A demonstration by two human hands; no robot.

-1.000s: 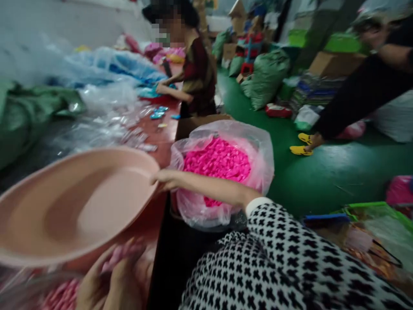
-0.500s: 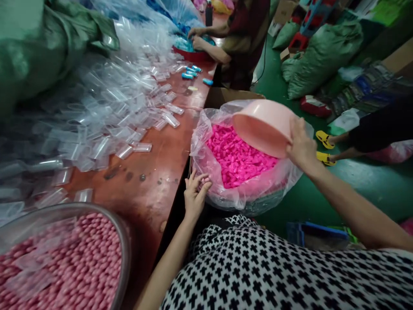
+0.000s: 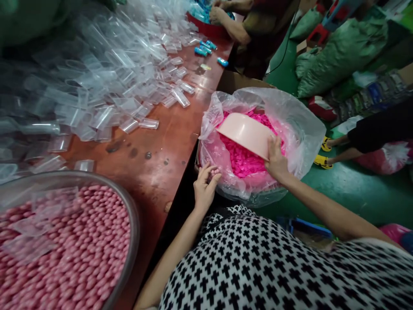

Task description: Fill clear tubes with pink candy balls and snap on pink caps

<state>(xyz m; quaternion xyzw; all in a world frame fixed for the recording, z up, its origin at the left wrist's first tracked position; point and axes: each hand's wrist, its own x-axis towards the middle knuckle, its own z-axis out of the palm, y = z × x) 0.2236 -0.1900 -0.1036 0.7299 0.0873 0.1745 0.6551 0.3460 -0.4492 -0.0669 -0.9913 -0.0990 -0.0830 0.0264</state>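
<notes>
My right hand [image 3: 276, 162] grips the rim of a pale pink plastic bowl [image 3: 247, 132]. The bowl is tipped mouth-down over bright pink small plastic pieces [image 3: 240, 162], which fill a clear plastic bag [image 3: 306, 118] lining a container beside the table. At the bag's near left edge, my left hand [image 3: 204, 189] has its fingers curled round a few small pink candies [image 3: 214, 172]. Many like them, round to oval, fill a large basin [image 3: 134, 224] at the lower left, with some clear plastic pieces [image 3: 30, 247] on top.
Clear plastic tubes [image 3: 106, 86] are heaped over the reddish-brown table [image 3: 161, 159]. Several blue wrapped pieces [image 3: 206, 48] lie near its far edge. A co-worker's hands [image 3: 222, 15] are over a red tray [image 3: 206, 28]. Sacks [image 3: 345, 56] stand on the green floor; another person's yellow shoes [image 3: 322, 161] show at right.
The bowl has come down and left, tipping further over the bright pink pieces, with my right hand still on its rim. My left hand keeps its curled hold. The view has shifted.
</notes>
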